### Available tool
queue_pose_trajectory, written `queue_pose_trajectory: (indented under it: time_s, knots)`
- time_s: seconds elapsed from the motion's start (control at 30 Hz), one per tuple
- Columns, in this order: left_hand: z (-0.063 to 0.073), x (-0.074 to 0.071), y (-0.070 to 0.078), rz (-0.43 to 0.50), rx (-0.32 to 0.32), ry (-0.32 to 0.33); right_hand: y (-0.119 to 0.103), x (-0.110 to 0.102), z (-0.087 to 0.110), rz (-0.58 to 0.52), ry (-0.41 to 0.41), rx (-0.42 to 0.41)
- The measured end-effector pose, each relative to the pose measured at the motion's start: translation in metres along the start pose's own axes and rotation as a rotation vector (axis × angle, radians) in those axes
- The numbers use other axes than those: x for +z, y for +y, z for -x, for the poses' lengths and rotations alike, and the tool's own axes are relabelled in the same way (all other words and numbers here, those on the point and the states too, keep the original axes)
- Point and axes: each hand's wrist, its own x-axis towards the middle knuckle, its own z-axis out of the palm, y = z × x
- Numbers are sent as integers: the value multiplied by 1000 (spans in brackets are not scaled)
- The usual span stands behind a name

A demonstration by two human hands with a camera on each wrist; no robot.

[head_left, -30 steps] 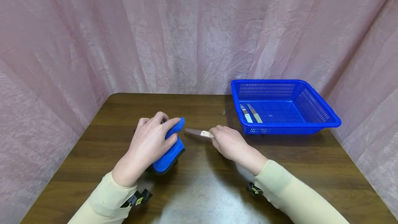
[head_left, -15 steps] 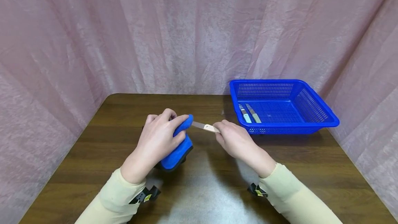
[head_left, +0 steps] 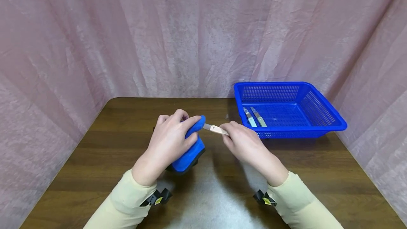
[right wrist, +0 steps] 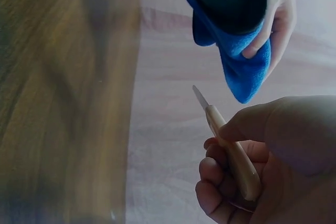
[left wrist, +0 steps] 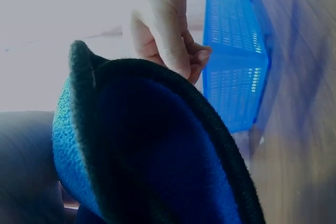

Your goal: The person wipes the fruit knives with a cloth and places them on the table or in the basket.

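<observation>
My left hand [head_left: 171, 133] grips a folded blue cloth [head_left: 190, 155] with dark edging, thumb and forefinger pinching its upper fold. In the left wrist view the cloth's dark-trimmed side [left wrist: 178, 145] fills the foreground. To the right, my right hand [head_left: 244, 139] holds a small knife [head_left: 218, 130] by its cream handle, the blade aimed left at the cloth. From the head, the cloth's fold overlaps the blade tip. A gap shows between blade and cloth in the right wrist view, where my thumb lies along the knife's handle [right wrist: 239, 163].
At the table's right rear stands a blue perforated basket [head_left: 299, 128]. Inside its left end lie a knife with a pale blue-white handle [head_left: 252, 121] and another with a greenish handle [head_left: 261, 121]. Pink curtains [head_left: 197, 38] hang behind the wooden table [head_left: 105, 144].
Both hands have shifted right, the left hand farther, bringing the cloth close to the knife. The blade now shows less in the head view. Both grips stay the same.
</observation>
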Motion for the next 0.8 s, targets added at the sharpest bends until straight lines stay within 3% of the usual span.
queue_pose_trajectory:
  time_s: [0.3, 0.8]
  knots:
    - [-6, 2, 7, -24, 39, 29, -2, -9, 1, -37, 13, 9]
    - [-2, 0, 8, -32, 59, 32, -9, -13, 1, -46, -7, 10]
